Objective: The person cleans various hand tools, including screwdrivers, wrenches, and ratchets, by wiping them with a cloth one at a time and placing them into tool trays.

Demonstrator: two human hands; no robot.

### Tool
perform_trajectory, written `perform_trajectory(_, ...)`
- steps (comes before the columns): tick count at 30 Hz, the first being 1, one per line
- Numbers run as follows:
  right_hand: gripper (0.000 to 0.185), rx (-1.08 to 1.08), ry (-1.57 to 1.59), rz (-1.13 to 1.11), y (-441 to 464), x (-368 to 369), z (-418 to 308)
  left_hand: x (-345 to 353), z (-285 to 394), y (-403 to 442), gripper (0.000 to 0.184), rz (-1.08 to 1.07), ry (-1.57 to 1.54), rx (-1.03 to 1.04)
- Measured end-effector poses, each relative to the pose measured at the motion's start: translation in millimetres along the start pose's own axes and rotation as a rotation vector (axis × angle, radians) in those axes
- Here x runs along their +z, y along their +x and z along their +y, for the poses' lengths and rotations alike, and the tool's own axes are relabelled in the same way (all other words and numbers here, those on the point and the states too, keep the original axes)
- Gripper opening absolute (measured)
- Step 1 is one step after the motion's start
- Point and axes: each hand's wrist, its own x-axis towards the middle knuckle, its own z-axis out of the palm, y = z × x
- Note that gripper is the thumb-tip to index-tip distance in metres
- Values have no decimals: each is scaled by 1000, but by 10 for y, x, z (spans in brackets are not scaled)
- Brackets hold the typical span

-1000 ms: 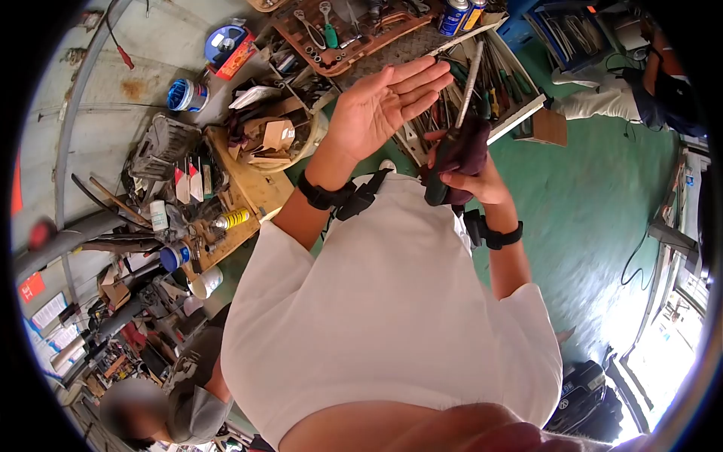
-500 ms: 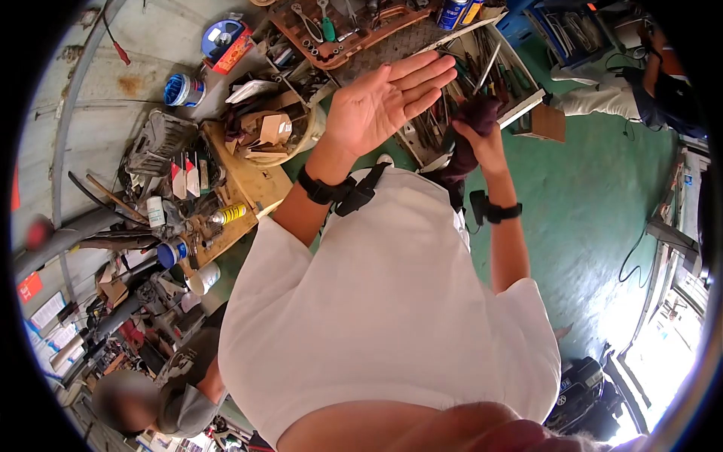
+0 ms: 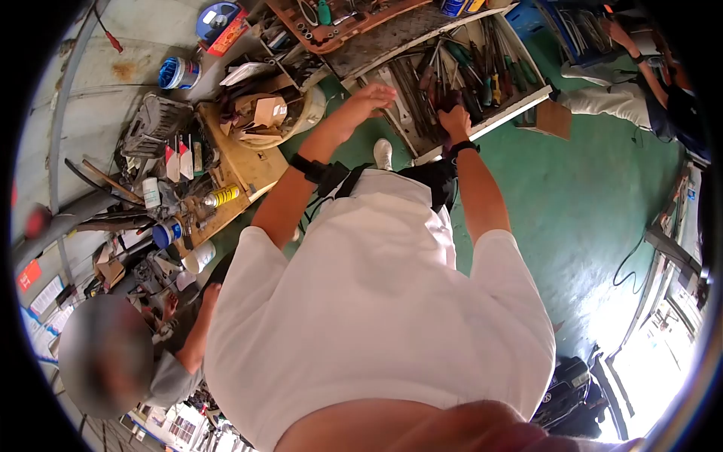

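Cloth (image 3: pixel 451 100) | right hand (image 3: pixel 456 123) | inside drawer (image 3: pixel 520 110), near edge | left hand (image 3: pixel 367 103) empty

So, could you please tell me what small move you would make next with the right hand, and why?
I would probably raise the right hand slightly with the dark maroon cloth, because both are down among the tightly packed tools in the open drawer, hiding what lies beneath. The left hand looks empty, so it could help.
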Motion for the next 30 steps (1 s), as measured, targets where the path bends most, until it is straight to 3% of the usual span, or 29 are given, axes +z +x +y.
perform_trajectory(5, 63, -59, 0, 180, 75, 290, 153, -2, -221, 109, 35, 74, 71, -31)
perform_trajectory(7, 67, -113, 296, 296, -178, 28, -1, 72, -263, 172, 45, 83, 240, 93)
perform_trajectory(8, 63, -83, 533, 160, -380, -193, -119, 137, -279, 213, 51, 83, 323, 154)
perform_trajectory(9, 63, -85, 525, 169, -561, -323, -214, 216, -284, 273, 51, 80, 316, 162)
perform_trajectory(11, 52, -192, 1410, -20, -909, -523, -382, 378, -279, 387, 59, 56, 362, 116)
perform_trajectory(12, 52, -191, 1407, -9, -1115, -691, -457, 490, -86, 325, 64, 17, 453, 105)
perform_trajectory(13, 47, -193, 1591, -216, -1336, -891, -534, 549, -173, 433, 64, 6, 450, 107)
perform_trajectory(14, 42, -191, 1766, -431, -1483, -1051, -608, 580, -349, 615, 63, 3, 418, 332)
perform_trajectory(15, 42, -183, 1764, -420, -1564, -1158, -665, 617, -463, 722, 63, 2, 379, 554)
perform_trajectory(17, 37, -384, 1404, -97, -1717, -1292, -695, 732, -161, 600, 67, 14, 437, 563)
perform_trajectory(18, 33, -374, 1346, 4, -1711, -1346, -669, 780, 7, 508, 69, -44, 433, 574)
perform_trajectory(21, 36, -314, 1601, 0, -1764, -1598, -647, 884, 316, 335, 79, -52, 444, 707)
perform_trajectory(25, 41, -381, 1754, -64, -2041, -1997, -651, 925, 874, -137, 82, -218, 277, 614)
perform_trajectory(27, 49, -536, 1805, -210, -2138, -2102, -634, 876, 984, -300, 84, -297, 54, 581)
perform_trajectory(29, 53, -540, 1789, -166, -2217, -2127, -613, 732, 1023, -377, 91, -326, 19, 519)
perform_trajectory(30, 53, -606, 1834, -49, -2246, -2177, -561, 603, 995, -340, 86, -225, 90, 734)
